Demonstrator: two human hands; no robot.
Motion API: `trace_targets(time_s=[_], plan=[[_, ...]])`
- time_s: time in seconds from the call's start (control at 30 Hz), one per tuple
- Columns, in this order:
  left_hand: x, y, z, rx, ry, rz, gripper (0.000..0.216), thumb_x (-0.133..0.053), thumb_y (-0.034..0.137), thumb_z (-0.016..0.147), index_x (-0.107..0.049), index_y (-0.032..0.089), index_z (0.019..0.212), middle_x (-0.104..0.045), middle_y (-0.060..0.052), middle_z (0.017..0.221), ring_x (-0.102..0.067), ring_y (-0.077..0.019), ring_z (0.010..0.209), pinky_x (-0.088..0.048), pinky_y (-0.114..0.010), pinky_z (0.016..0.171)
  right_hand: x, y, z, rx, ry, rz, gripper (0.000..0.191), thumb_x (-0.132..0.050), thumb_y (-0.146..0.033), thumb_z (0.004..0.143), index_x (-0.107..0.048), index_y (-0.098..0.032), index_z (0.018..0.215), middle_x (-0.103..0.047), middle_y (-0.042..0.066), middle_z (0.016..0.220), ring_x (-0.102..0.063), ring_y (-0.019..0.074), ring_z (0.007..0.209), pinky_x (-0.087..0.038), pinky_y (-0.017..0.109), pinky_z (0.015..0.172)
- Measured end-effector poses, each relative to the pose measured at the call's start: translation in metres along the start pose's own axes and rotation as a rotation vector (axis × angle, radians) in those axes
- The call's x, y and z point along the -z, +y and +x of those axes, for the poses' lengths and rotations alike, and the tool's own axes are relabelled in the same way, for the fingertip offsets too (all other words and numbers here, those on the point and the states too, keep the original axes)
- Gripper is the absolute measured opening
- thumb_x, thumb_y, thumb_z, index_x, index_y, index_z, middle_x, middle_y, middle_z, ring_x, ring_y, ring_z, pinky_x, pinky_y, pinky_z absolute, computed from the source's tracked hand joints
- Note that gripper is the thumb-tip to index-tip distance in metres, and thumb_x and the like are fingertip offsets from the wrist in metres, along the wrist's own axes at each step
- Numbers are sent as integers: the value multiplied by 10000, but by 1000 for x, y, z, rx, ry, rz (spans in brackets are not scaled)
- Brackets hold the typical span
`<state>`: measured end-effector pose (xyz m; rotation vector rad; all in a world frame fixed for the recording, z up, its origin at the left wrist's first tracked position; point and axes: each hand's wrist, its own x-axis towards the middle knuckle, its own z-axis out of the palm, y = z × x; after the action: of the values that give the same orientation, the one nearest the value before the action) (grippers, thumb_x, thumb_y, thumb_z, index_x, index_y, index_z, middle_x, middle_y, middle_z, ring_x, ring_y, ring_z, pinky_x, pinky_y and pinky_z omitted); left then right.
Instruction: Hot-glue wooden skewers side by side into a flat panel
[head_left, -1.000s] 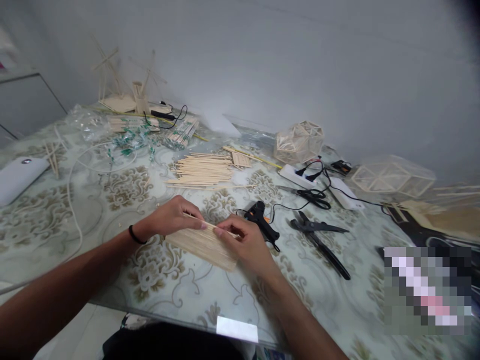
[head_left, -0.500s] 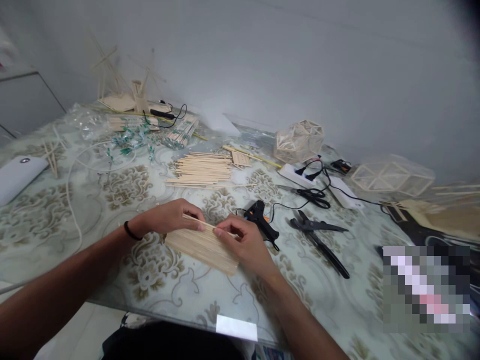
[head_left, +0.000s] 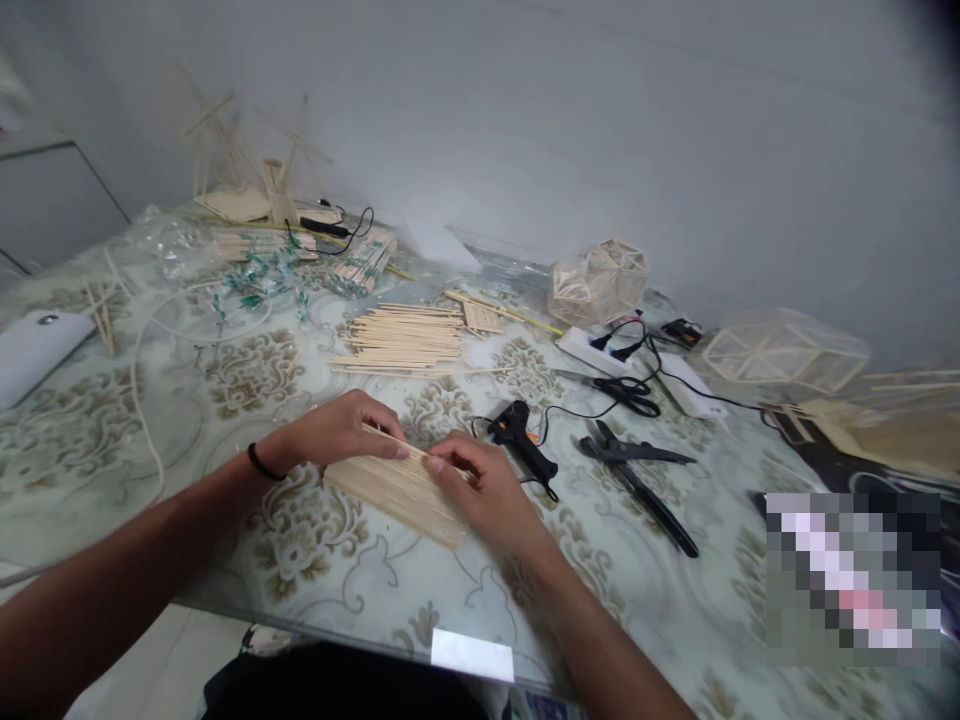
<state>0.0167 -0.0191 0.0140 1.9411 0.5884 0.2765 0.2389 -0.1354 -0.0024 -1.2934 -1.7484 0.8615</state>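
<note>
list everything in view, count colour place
stick panel: 1, pale, centre
loose sticks: many, pale, beyond panel
glue gun: 1, black, right of panel
hand cutter: 1, black, right of glue gun
scissors: 1, black, beyond cutter
power strip: 1, white, beyond scissors
wrapped models: 2, pale, back right
stick packs: several, pale, back left
table: 1, greenish, beneath
wristband: 1, black, left wrist
left hand: 1, bare, at panel
right hand: 1, bare, at panel

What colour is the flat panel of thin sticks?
The flat stick panel is pale tan; head view shows it best.
</note>
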Motion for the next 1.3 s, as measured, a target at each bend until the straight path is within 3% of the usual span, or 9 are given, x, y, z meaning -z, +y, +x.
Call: trace_targets(time_s=[0.23,0.6,0.73,1.0,1.17,1.3], plan=[[-3,0,0,-5,19,36,302,-711,405,889,-813,127,833,-764,-30,772,-626,-114,694,-423,-195,636,0,0,-1,-41,7,-9,207,-631,-328,980,-717,-195,847,-641,13,778,-576,156,720,-407,273,648],[-7,0,1,-182,23,216,236,-660,336,967,-798,146,953,-799,-52,900,-709,-134,800,-468,-198,742,1,4,2,-113,-71,9,226,-599,-318,969,-713,-182,829,-657,5,749,-563,153,691,-408,267,650],[-6,0,0,-182,5,185,224,-664,327,971,-794,175,1073,-810,-55,1010,-731,-147,896,-488,-207,810,3,4,2,-104,-108,25,284,-575,-336,989,-700,-184,785,-640,-5,713,-546,148,671,-397,265,638],[-4,5,-1,-183,3,227,235,-692,355,948,-802,156,1008,-808,-59,948,-718,-143,826,-479,-215,761,2,-3,3,-45,-85,-12,341,-561,-325,1001,-693,-188,718,-574,4,655,-514,155,628,-365,285,597],[-13,8,-3,-194,91,440,300,-645,413,979,-807,163,941,-803,-66,911,-722,-170,832,-460,-250,768,0,-4,1,-11,-64,-10,371,-562,-320,1014,-688,-188,692,-518,-6,621,-498,149,608,-339,293,583],[-20,14,-6,-223,119,558,250,-591,331,1002,-791,186,964,-799,-47,934,-716,-176,866,-443,-265,778,0,-3,1,-5,-57,-17,368,-569,-317,1017,-708,-183,704,-543,3,630,-503,151,612,-333,298,579]])
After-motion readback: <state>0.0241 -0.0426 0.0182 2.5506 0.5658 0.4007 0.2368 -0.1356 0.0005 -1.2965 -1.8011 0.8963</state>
